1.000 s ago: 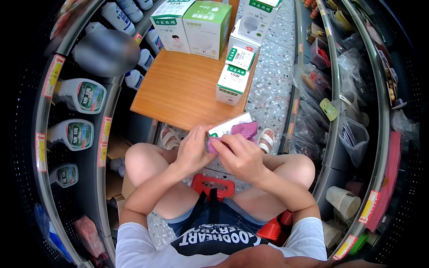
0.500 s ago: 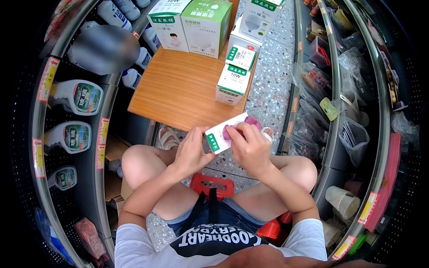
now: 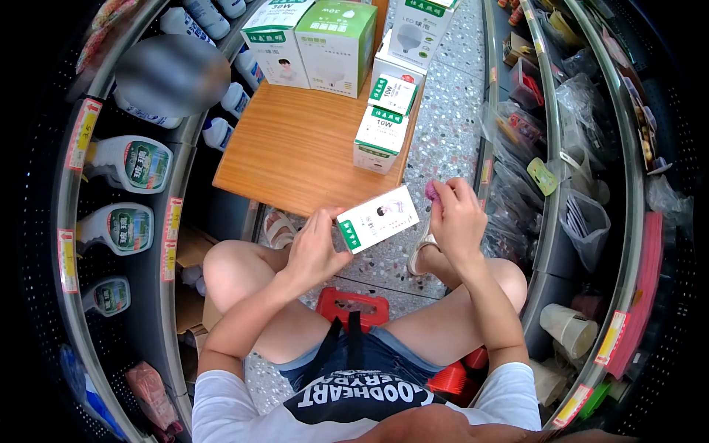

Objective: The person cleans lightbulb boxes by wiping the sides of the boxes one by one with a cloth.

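In my left hand [image 3: 316,251] is a small white-and-green light bulb box [image 3: 379,220], gripped at its left end and tilted, with a printed picture facing up. My right hand [image 3: 459,221] is closed on a purple cloth [image 3: 433,190], apart from the box and to its right. Only a bit of the cloth shows past the fingers. Just beyond both hands lies the near edge of a wooden table [image 3: 295,159]. Along its right side stand smaller 10W bulb boxes [image 3: 381,139], one behind another.
Large 30W bulb boxes [image 3: 334,52] stand at the table's far end, and a tall bulb box [image 3: 419,33] is at the back right. Shelves on the left hold spray bottles [image 3: 146,164]. Bagged goods [image 3: 517,184] fill the right shelves. A red plastic stool [image 3: 353,304] is beneath me.
My right hand has lifted the purple cloth off the box and moved right, uncovering the printed face. My left hand keeps the box in nearly the same place.
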The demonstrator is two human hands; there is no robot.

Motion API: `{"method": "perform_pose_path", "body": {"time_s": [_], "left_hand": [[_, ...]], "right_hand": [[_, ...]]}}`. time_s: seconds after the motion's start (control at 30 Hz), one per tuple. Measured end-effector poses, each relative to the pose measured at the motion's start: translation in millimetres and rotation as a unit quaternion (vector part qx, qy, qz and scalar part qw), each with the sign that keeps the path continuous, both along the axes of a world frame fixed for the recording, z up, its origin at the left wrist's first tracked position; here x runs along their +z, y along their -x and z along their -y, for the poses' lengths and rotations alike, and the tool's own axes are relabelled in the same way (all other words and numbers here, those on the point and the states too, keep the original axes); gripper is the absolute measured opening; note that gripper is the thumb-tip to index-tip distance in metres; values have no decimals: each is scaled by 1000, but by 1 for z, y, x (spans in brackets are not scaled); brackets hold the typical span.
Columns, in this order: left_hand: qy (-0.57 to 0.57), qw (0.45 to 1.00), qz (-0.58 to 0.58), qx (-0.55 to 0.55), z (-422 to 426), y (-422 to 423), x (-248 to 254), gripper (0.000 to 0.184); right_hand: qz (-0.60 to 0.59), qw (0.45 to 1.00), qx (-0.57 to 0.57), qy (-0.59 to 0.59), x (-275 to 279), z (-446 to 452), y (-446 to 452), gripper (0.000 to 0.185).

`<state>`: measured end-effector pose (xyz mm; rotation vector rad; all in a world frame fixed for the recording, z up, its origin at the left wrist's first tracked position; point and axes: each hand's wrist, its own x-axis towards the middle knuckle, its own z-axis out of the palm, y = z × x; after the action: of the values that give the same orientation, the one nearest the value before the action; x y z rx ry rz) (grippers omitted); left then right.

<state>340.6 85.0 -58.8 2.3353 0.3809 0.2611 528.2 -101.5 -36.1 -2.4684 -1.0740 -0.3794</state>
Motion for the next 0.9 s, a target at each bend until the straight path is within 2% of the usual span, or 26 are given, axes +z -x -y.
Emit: {"method": "perform_pose_path", "body": {"time_s": [0.1, 0.23, 0.33, 0.43, 0.47, 0.67, 0.9], "left_hand": [[-15, 999, 28, -13, 0, 0, 2, 66], [-23, 999, 37, -15, 3, -2, 3, 67], [-33, 997, 58, -28, 3, -3, 2, 68], [-36, 997, 61, -29, 3, -4, 2, 68], [-34, 998, 56, -25, 4, -4, 2, 68], [32, 999, 12, 6, 2, -3, -1, 69], [71, 997, -18, 18, 0, -4, 0, 68]], "right_hand": [[-5, 997, 36, -74, 22, -4, 7, 28], [27, 975, 172, -141, 40, -23, 37, 31], [36, 963, 236, -126, 34, -40, 57, 30], [-9, 964, 255, -80, 19, -50, 68, 32], [30, 962, 260, -77, 15, -53, 66, 34], [-20, 975, 213, -61, 9, -51, 55, 29], [-4, 988, 153, -28, 9, -43, 40, 29]]}}
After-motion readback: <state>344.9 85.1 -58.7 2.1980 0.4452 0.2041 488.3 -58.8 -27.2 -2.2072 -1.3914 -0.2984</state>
